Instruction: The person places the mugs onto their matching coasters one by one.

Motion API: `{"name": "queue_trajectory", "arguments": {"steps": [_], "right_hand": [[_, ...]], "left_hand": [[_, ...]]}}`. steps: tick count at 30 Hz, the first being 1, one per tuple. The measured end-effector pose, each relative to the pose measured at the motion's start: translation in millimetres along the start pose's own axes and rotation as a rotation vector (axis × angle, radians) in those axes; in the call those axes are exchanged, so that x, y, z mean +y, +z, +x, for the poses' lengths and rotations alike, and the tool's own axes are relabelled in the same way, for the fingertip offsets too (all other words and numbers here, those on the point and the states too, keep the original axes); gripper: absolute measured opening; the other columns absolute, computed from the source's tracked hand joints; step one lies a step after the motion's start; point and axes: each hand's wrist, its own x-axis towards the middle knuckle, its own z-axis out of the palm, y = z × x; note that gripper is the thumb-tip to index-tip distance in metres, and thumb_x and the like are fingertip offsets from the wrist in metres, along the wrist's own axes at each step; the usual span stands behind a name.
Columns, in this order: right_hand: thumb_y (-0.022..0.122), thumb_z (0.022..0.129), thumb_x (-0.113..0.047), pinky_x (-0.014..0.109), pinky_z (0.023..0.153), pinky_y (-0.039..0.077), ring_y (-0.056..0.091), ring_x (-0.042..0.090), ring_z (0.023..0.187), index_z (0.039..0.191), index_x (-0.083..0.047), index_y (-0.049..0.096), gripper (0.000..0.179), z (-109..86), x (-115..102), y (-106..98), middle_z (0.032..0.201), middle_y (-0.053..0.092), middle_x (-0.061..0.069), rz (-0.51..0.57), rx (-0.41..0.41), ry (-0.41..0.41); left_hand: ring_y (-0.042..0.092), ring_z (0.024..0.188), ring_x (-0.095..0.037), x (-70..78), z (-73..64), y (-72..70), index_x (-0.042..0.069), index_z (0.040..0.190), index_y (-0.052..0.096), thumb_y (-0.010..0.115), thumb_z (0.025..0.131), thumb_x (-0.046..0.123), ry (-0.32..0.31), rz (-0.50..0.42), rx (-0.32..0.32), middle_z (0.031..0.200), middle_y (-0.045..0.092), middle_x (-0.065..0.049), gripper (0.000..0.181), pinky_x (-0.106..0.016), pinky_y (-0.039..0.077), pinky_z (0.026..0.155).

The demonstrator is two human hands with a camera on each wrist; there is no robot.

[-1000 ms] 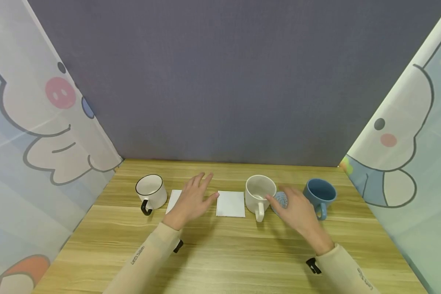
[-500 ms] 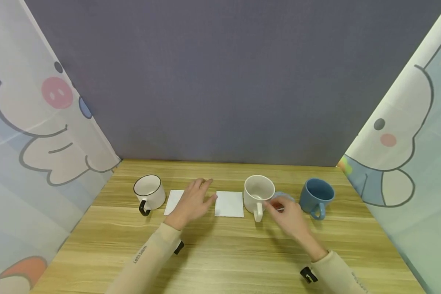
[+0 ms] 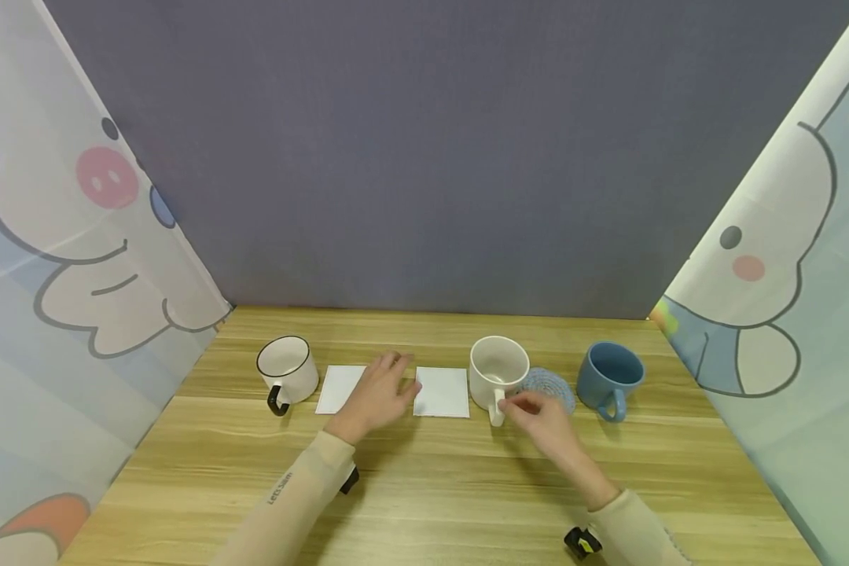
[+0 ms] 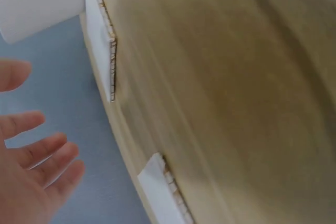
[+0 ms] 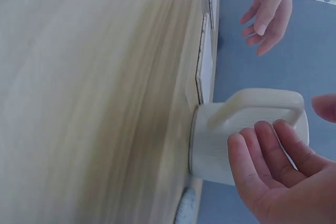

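Note:
In the head view a white mug stands right of centre, its handle facing me. My right hand is at that handle, fingertips right beside it and the thumb apart on the other side in the right wrist view. Over the gap between two white square coasters, a left one and a right one, hovers my left hand, fingers loosely spread and holding nothing. A round blue woven coaster lies to the right of the white mug, partly hidden behind my right hand.
A white mug with black rim and handle stands at the left. On the right is a blue mug. The wooden table meets a grey panel at the back, with printed cloths on both sides.
My right hand has moved left and toward me, from over the blue coaster to the white mug's handle, uncovering the coaster. My left hand has shifted slightly right and nearer.

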Motion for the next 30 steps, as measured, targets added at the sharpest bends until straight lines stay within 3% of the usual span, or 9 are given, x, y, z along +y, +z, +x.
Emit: {"name": "queue_trajectory", "arguments": {"steps": [9, 25, 30], "right_hand": [[0.074, 0.093, -0.015, 0.04, 0.079, 0.06, 0.07, 0.024, 0.085, 0.102, 0.006, 0.072, 0.023, 1.0, 5, 10, 0.095, 0.072, 0.009, 0.208, -0.035, 0.086], [0.073, 0.093, -0.009, 0.044, 0.083, 0.061, 0.069, 0.023, 0.086, 0.104, 0.011, 0.068, 0.024, 4.7, 4, 20, 0.094, 0.068, 0.01, 0.418, -0.072, 0.164], [0.068, 0.096, -0.009, 0.045, 0.087, 0.06, 0.067, 0.024, 0.091, 0.103, 0.014, 0.065, 0.024, 4.7, 5, 20, 0.098, 0.067, 0.015, 0.501, -0.114, 0.165]], "left_hand": [[0.047, 0.13, -0.037, -2.1, 0.8, 7.0, 0.001, 0.148, 0.047, 0.058, 0.103, 0.035, 0.01, 0.068, -0.048, 0.141, 0.051, -0.017, 0.057, -0.054, 0.044, 0.104], [0.047, 0.133, -0.04, -8.7, 8.3, 18.7, 0.004, 0.141, 0.055, 0.064, 0.1, 0.033, 0.083, 0.146, -0.118, 0.146, 0.05, -0.016, 0.051, -0.056, 0.039, 0.111], [0.043, 0.138, -0.041, -9.1, 10.8, 20.2, 0.005, 0.141, 0.055, 0.064, 0.1, 0.032, 0.067, 0.139, -0.165, 0.153, 0.045, -0.017, 0.05, -0.058, 0.036, 0.113]]}}
